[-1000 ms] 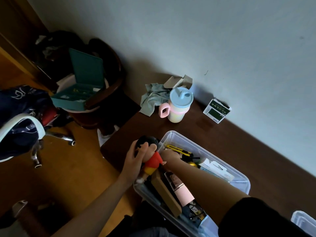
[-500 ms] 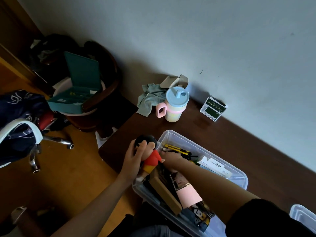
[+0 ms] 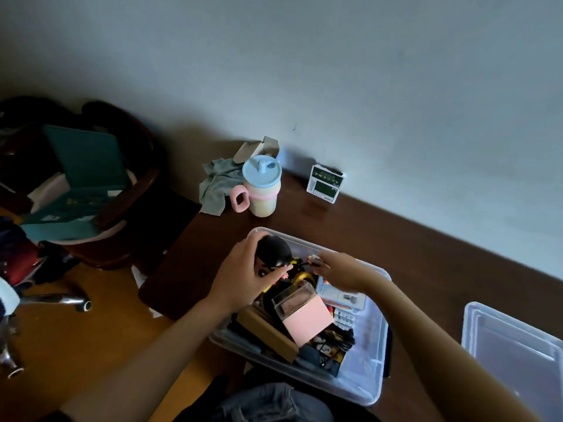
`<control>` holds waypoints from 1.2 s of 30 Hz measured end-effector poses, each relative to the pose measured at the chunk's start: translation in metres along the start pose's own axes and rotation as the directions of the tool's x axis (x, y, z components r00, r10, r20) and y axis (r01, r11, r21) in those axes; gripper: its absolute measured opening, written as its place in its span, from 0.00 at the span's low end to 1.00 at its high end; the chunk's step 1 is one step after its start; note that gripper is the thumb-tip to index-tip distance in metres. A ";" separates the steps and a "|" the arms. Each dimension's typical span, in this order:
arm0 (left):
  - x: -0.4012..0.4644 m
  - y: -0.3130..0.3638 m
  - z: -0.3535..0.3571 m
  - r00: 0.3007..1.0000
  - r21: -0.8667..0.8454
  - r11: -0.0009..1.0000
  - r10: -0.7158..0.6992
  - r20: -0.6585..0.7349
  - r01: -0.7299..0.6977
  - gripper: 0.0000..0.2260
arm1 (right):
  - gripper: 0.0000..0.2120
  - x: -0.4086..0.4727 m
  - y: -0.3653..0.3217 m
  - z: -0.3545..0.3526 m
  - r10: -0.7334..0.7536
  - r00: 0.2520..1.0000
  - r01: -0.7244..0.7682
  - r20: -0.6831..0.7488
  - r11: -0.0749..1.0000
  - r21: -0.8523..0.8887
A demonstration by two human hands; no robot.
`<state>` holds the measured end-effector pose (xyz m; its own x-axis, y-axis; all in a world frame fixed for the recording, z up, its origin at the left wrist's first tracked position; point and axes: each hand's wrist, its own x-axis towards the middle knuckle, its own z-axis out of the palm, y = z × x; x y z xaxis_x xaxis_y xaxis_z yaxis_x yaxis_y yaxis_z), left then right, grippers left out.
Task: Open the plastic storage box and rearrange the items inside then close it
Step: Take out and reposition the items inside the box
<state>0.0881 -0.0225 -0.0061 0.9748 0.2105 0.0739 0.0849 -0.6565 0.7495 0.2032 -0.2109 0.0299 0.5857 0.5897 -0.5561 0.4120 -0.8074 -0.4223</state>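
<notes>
Dark brown wood forms the tabletop [image 3: 396, 239], which is set against a pale grey wall [image 3: 365, 71]. At its near edge an open clear plastic storage box [image 3: 370, 354] is placed, crowded with items. The box's clear lid [image 3: 515, 354] is seen lying on the tabletop to the right, apart from the box.

Over the box's far left corner a doll figure with a black head [image 3: 274, 254] is held by the left hand [image 3: 240, 281], whose grip is wrapped round the figure's head and body. The right hand [image 3: 341, 269] is reached across the far part of the box, and a small cylindrical item with a printed label [image 3: 316, 259] is pinched in its grip; what this item is cannot be told.

Inside the box, a pink box with a clear top [image 3: 304, 312] is seen tilted in the middle, a brown cardboard box [image 3: 268, 333] lies just left of it, and a pale blue package [image 3: 341, 295] lies beside the right wrist.

Near the wall a pastel cup with a blue lid and pink handle [image 3: 262, 190] is stood upright, a grey cloth [image 3: 216, 187] is crumpled just left of it, and a small green and white carton [image 3: 324, 184] is set to its right. A teal case [image 3: 79, 184] is seen open on a chair at the left.
</notes>
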 end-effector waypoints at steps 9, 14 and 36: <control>0.010 -0.012 0.039 0.974 0.329 0.943 -0.025 0.226 -0.052 0.30 | 0.14 -0.053 0.042 0.046 0.310 0.942 -0.268 0.128 0.926 -0.265; 0.010 -0.004 0.040 0.971 0.324 0.921 0.166 0.173 -0.216 0.23 | 0.13 -0.051 0.031 0.067 0.319 0.947 -0.265 0.041 0.847 -0.460; -0.014 0.086 0.107 0.352 0.216 0.496 0.199 0.915 -0.841 0.19 | 0.12 -0.063 0.037 0.057 0.349 0.932 -0.363 -0.099 0.895 -0.258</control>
<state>0.1037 -0.1593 -0.0133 0.5489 -0.7189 -0.4265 -0.7333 -0.6591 0.1672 0.1423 -0.2766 0.0085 0.7589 0.2656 -0.5946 0.3363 -0.9417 0.0084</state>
